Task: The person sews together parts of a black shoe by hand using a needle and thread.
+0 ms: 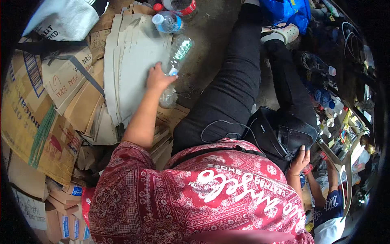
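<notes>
My left hand (157, 80) reaches over the stacked grey cardboard sheets (134, 69), its fingers apart. Right beside the thumb is the pale cap of a clear plastic bottle (180, 52) with a green label, slightly blurred. Under that hand, partly hidden by the wrist, lies another clear plastic bottle (168, 97). A bottle with a blue label and pale cap (168, 22) lies just beyond. On my lap rests a black bag (286, 134) with a thin cord. My right hand (300, 161) grips its lower right edge, with some fingers hidden.
Flattened cardboard boxes (36, 118) pile up on the left, below a white bag (67, 20). A red-labelled bottle (180, 6) and a blue bag (288, 14) are at the far side. Mixed bottles and litter (337, 122) cover the right, near another person's arm (319, 189).
</notes>
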Demonstrator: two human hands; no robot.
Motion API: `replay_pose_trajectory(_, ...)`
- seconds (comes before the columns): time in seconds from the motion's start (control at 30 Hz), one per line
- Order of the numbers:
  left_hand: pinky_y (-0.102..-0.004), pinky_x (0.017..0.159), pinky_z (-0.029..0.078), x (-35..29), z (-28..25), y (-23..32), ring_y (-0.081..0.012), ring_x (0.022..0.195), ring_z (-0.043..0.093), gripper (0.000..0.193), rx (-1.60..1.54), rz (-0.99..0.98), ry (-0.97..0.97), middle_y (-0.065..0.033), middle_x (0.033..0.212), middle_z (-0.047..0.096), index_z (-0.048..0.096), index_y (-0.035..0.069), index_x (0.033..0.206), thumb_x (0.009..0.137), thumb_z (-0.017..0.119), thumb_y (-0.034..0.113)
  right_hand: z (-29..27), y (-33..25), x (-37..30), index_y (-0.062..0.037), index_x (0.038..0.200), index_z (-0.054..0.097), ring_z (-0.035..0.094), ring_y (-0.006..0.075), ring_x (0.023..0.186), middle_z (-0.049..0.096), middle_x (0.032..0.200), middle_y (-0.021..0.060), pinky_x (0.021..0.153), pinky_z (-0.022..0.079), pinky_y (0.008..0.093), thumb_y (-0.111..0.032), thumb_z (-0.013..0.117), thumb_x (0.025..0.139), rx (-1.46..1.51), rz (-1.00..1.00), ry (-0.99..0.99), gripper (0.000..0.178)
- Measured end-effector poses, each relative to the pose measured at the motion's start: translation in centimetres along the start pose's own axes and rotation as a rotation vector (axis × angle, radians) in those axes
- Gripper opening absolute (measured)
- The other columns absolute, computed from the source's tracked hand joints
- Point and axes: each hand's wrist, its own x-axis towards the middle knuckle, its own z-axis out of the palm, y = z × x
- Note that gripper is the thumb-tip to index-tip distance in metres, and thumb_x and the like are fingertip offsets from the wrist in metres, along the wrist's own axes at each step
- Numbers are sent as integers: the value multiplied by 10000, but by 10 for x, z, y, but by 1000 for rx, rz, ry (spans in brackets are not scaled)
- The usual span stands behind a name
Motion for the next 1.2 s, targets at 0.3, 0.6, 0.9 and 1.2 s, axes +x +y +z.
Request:
replay_pose_trajectory(0.3,-558,964,418,47,-108,79,-294,1165,594,908,481,-1,-19,-126,1260,609,491,99,1318,615,819,571,-9,5,4,-74,742,505,386,60,698,475,727,-50,633,340,233,-217,594,967,-58,-7,-24,281)
replay_pose_trajectory(0.6,-605,994,394,74,-86,81,-305,1268,517,988,470,45,-126,-142,1401,497,422,99,1393,589,857,475,-6,2,3,-56,780,521,405,68,714,497,750,-35,659,366,248,-203,580,972,-56,-8,-30,249)
replay_pose_trajectory(0.9,-409,969,478,70,-101,64,-366,1136,603,1012,308,109,-150,-251,1247,600,474,-41,1313,563,843,528,-5,13,4,-91,694,428,346,53,667,425,692,-66,581,290,229,-157,592,956,23,-1,5,316)
replay_pose_trajectory(1.2,-416,916,488,73,-107,65,-368,1070,610,740,250,192,152,-217,1133,625,567,22,1171,594,884,359,-5,17,6,-61,756,511,418,64,711,517,750,-31,655,372,233,-188,590,963,23,19,-17,256)
